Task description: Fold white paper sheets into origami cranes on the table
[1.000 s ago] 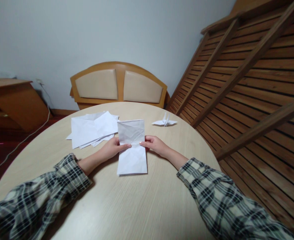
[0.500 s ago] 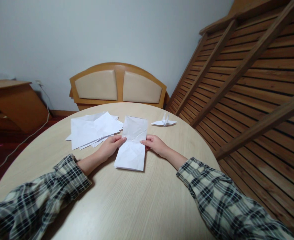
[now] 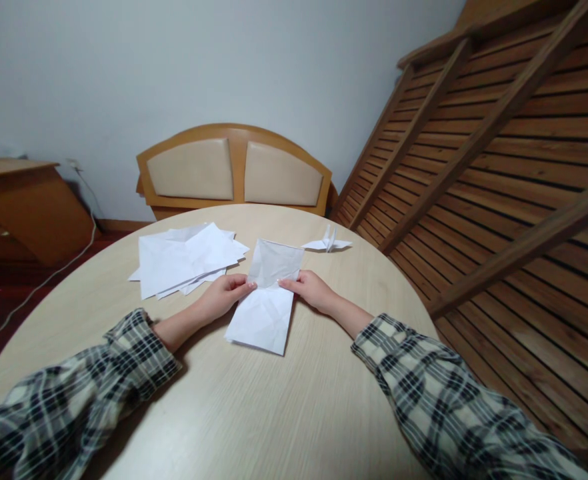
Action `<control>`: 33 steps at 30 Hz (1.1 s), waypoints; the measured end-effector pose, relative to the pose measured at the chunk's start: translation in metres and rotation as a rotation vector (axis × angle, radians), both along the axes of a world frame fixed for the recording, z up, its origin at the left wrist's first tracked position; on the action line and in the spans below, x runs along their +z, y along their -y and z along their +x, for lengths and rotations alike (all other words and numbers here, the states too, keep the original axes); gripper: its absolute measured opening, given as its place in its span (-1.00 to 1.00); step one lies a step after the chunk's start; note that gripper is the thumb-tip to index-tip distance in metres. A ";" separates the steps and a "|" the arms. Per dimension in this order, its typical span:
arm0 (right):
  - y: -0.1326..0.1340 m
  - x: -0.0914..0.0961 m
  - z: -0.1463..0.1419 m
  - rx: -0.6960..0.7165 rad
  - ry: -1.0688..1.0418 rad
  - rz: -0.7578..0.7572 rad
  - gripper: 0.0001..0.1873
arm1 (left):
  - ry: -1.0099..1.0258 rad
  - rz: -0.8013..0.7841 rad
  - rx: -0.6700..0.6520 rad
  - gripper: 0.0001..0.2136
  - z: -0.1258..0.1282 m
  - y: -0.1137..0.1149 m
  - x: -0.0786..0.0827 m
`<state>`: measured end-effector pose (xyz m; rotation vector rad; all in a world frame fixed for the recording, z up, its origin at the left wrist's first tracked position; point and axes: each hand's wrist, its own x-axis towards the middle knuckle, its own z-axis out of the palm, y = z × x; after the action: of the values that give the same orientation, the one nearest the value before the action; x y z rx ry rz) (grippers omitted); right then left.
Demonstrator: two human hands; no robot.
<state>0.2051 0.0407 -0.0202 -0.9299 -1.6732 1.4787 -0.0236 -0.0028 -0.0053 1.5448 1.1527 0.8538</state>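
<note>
- pale wall (image 3: 274,73): fills the far side.
- slatted wooden frame (image 3: 514,147): leans along the right, dark gaps between slats, heavier beams across them.
- round table (image 3: 284,413): light wood grain, spans the middle, near to far.
- headboard (image 3: 239,163): just beyond the table's far edge; arched wooden frame, two beige panels.
- wooden desk (image 3: 29,207): far left, partly cut off by the view.
- plaid sleeves (image 3: 434,387): one on each forearm, coming in from near left and near right.
- white cable (image 3: 44,283): runs down the left side from the wall to the floor.
- stack of white sheets (image 3: 189,260): left far part of table, loosely fanned, edges uneven.
- folded white paper (image 3: 264,317): mid-table, between the hands; crease across at the thumbs, far half greyer than near half. whether its near end touches the table: cannot tell.
- left hand (image 3: 224,295): pinching the paper's left edge, thumb on top, fingers partly hidden.
- right hand (image 3: 317,292): pinching the right edge, thumb on top near the crease.
- paper crane (image 3: 328,244): right far part of table, wings spread, just beside the paper's far right corner.
</note>
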 end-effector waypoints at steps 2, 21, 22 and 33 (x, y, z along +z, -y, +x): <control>-0.001 -0.001 0.000 -0.006 0.004 0.000 -0.54 | 0.013 -0.011 0.007 -0.64 0.000 0.000 0.000; -0.002 0.000 0.001 -0.138 -0.038 -0.061 -0.54 | 0.056 -0.060 -0.010 -0.72 0.001 0.001 0.005; -0.002 0.001 0.002 -0.141 -0.049 -0.066 -0.56 | 0.056 -0.059 -0.013 -0.72 0.001 0.001 0.004; -0.002 0.002 0.003 -0.144 -0.094 -0.119 -0.60 | 0.048 -0.088 -0.101 -0.67 -0.005 -0.005 -0.004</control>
<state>0.2083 0.0430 -0.0185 -1.0072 -1.4335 1.5127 -0.0286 0.0018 -0.0094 1.4899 1.0553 0.7590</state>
